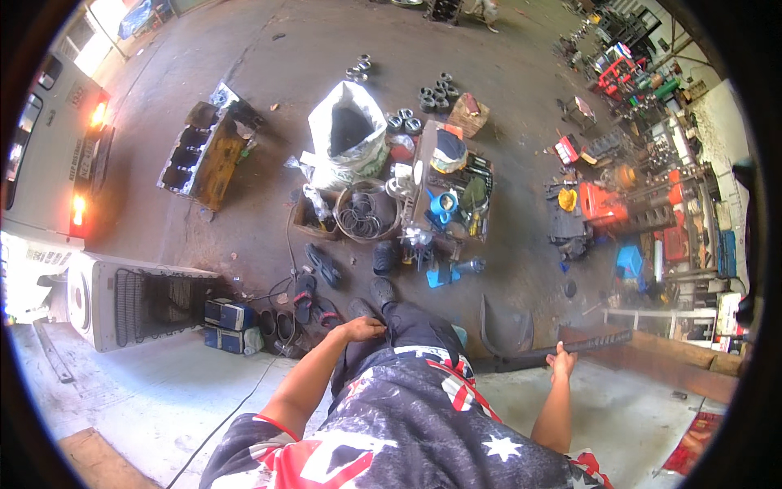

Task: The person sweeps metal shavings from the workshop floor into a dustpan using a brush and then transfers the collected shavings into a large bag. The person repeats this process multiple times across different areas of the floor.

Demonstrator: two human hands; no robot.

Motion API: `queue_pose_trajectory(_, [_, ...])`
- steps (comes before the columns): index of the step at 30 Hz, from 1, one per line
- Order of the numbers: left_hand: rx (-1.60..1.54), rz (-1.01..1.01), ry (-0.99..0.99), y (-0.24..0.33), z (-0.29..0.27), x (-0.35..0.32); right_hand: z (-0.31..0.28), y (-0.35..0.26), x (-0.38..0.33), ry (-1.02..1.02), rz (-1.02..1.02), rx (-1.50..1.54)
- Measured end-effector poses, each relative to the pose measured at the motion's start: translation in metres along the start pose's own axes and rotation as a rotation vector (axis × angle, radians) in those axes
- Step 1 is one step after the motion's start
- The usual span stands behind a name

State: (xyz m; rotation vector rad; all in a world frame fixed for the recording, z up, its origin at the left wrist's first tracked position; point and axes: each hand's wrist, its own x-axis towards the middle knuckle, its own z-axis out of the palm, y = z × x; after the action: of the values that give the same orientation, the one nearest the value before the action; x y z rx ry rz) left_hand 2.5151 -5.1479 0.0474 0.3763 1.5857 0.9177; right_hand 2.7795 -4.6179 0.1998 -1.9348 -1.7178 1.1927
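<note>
My left hand [362, 328] lies flat on my dark trouser leg [419, 328] near the knee, with nothing in it. On the other side, my right hand [560, 363] is out to the right with its fingers loosely apart. It overlaps the edge of a long dark bar-shaped part [601, 341]; whether it touches that part I cannot tell. Beside the bar stands a curved black panel [507, 324]. Beyond my feet is a low work table [421, 200] with a blue watering-can-shaped jug [442, 205], sockets and loose tools.
A white sack [349, 167], a round tub of dark rings [368, 213] and an engine block [208, 151] are ahead. Sandals [323, 266] lie by my feet. To the left are a refrigerator [98, 301] on its side and a white van [49, 163]; crowded parts shelves [676, 196] line the right.
</note>
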Motion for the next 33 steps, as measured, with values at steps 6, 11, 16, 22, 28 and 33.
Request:
queue_pose_trajectory(6, [0.644,-0.057,-0.075,0.026,0.02,0.009,-0.04,0.008,-0.025,0.049,-0.099,0.034])
queue_pose_trajectory(11, [-0.017,-0.132,-0.144,0.033,-0.008,0.014,-0.063,0.019,-0.031,0.113,-0.12,0.082])
queue_pose_trajectory(16, [-0.014,-0.18,0.017,-0.054,-0.026,0.04,-0.09,0.028,-0.039,0.184,-0.098,0.176])
queue_pose_trajectory(22, [-0.048,-0.394,0.161,-0.094,-0.017,0.028,-0.107,0.032,-0.043,0.262,-0.074,0.198])
queue_pose_trajectory(28, [0.176,-0.14,0.155,0.012,0.009,0.055,-0.108,0.027,0.024,0.231,-0.198,0.153])
queue_pose_trajectory(33, [0.374,0.182,0.268,0.204,0.059,0.112,-0.085,-0.051,0.114,0.138,-0.259,0.166])
